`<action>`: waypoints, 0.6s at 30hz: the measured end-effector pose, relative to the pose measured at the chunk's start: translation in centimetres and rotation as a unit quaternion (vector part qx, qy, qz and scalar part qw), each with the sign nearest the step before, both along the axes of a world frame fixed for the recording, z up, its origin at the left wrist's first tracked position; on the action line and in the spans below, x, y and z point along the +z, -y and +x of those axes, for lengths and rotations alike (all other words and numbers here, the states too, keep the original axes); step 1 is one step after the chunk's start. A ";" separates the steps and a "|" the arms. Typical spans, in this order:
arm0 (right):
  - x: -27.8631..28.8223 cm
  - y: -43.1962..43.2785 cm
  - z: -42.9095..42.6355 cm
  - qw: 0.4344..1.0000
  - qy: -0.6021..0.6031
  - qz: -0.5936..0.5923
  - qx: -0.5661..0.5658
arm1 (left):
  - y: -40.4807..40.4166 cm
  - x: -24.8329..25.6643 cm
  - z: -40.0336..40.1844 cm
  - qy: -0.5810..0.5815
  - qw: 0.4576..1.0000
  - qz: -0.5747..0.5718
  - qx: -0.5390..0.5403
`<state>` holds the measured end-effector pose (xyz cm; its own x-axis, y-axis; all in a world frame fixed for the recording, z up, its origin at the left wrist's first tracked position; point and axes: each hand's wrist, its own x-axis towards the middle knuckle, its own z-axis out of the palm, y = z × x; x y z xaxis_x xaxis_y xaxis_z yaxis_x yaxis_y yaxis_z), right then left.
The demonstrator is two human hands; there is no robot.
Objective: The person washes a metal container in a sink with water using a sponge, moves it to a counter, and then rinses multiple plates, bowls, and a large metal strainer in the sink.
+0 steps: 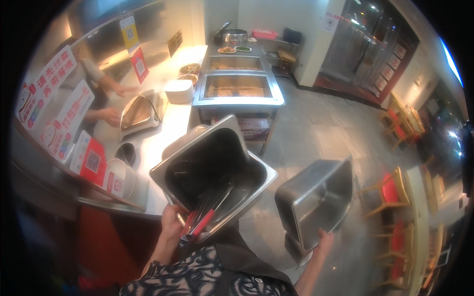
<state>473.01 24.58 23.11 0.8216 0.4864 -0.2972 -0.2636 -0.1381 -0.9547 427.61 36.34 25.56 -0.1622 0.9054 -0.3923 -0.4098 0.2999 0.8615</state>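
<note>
My left hand point(171, 221) grips the near rim of stacked stainless-steel food pans point(207, 148), tilted with their hollow sides towards me. Inside the pans lie several utensils with red handles point(203, 222); they look like serving tongs, though their dark ends are hard to make out. Off to the right, my right hand point(323, 242) is closed on the lower rim of another deep stainless-steel pan point(314, 199), held on its side above the floor. The fingers behind that pan are partly hidden. Below it shows a second metal edge that I cannot make out clearly.
Ahead stands a steel food-warming counter point(239, 100) with two rectangular wells. On the lit left counter point(177, 127) are a white container point(179, 91), a scale-like device point(139, 116) and stacked plates point(129, 181). A co-worker's hand point(110, 117) is beside the device. Wooden chairs point(392, 188) line the right.
</note>
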 end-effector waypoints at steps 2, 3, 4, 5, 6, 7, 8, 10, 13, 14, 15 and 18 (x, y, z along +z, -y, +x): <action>-0.4 -6.3 2.5 0.999 0.008 -0.034 0.025 | -0.6 -0.3 0.8 -0.111 0.990 0.083 -0.025; -0.5 -9.4 3.5 0.997 0.028 -0.036 0.063 | -1.0 0.6 1.7 -0.095 0.992 0.082 0.005; -0.2 -12.6 4.8 0.993 0.055 -0.036 0.096 | -2.0 1.2 2.9 -0.072 0.993 0.083 0.032; -0.5 -15.8 6.0 0.990 0.082 -0.014 0.115 | -3.4 1.6 3.8 -0.007 0.997 0.061 0.056; -0.4 -19.1 6.8 0.985 0.108 0.011 0.133 | -4.9 2.1 4.8 0.059 0.994 0.039 0.085; 0.2 -22.2 6.4 0.983 0.122 0.010 0.137 | -6.4 2.4 5.6 0.118 0.986 0.015 0.120; 1.3 -25.9 5.4 0.980 0.127 0.016 0.151 | -6.9 -0.2 4.0 0.014 0.991 0.073 0.111; 2.9 -31.7 4.6 0.965 0.127 0.071 0.220 | -7.7 -1.3 3.6 -0.029 0.987 0.087 0.131; 2.9 -42.6 5.6 0.944 0.223 -0.012 0.241 | -12.4 2.2 8.1 0.135 0.970 0.010 0.204; 2.7 -46.1 5.0 0.939 0.227 -0.015 0.259 | -12.7 1.2 7.5 0.151 0.963 0.000 0.223; 3.4 -49.5 3.5 0.931 0.242 -0.036 0.269 | -12.7 0.0 6.9 0.165 0.956 -0.009 0.243; 2.2 -59.7 1.6 0.894 0.335 -0.040 0.294 | -13.0 -2.9 7.9 -0.268 0.944 0.103 0.165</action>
